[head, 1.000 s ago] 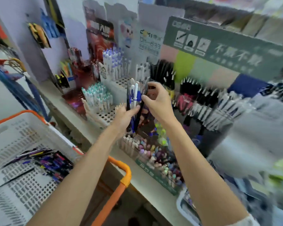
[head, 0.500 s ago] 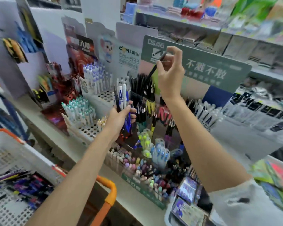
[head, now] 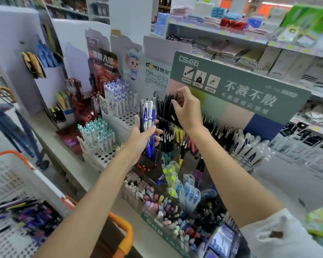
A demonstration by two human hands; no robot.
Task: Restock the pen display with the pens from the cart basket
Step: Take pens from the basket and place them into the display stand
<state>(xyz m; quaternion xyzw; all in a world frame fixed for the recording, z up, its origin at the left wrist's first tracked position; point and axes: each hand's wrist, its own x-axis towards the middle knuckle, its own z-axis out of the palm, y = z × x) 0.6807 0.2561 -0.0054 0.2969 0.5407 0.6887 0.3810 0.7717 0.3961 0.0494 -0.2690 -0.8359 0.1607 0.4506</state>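
Note:
My left hand point(head: 141, 139) grips a bunch of pens point(head: 147, 120), white, blue and black, held upright in front of the pen display point(head: 231, 127). My right hand point(head: 186, 108) pinches a black pen point(head: 175, 98) at the top back row of black pens, under the green header board point(head: 250, 90). The cart basket point(head: 13, 183), white with an orange rim, is at the lower left and holds a pile of loose pens point(head: 32, 215).
White perforated pen stands point(head: 123, 118) with blue-capped and teal-capped pens sit left of the display on the grey shelf point(head: 71, 164). Erasers and coloured pens fill the front trays point(head: 157, 202). Shelves of towels and packaged goods rise behind.
My right hand, which lifted a black pen high in front of the green board, has come down to the back row of black pens. My left hand keeps holding the bunch.

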